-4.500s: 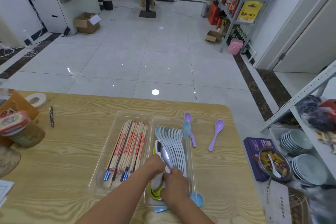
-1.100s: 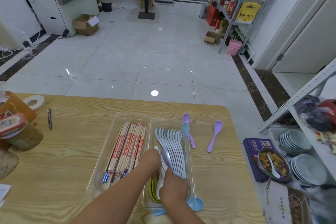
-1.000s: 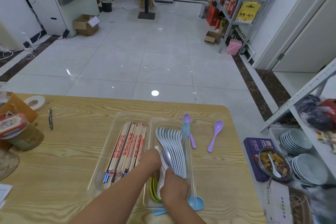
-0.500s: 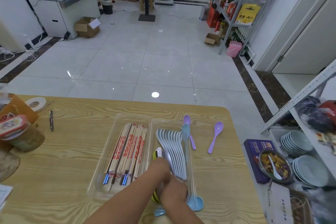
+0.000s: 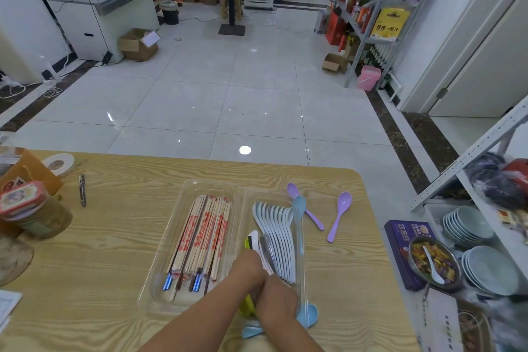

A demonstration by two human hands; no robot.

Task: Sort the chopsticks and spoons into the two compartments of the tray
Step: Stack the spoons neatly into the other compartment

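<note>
My right hand [image 5: 275, 298] lies knuckles-up over the near end of the tray's [image 5: 177, 301] right compartment, its fingers hidden. My left hand [image 5: 248, 267] touches it and covers a white spoon [image 5: 253, 237]. I cannot tell whether either hand grips anything. Pale spoons [image 5: 278, 234] fill that compartment and chopsticks [image 5: 203, 234] fill the left one. Two purple spoons [image 5: 340, 216] lie on the wooden table [image 5: 100, 251] right of the tray, with tiled floor [image 5: 228, 94] beyond. Since a second ago my left hand has slid nearer me.

Purple box [image 5: 400, 237]: "KING". Yellow carton [image 5: 390, 23]: Chinese characters, illegible.
</note>
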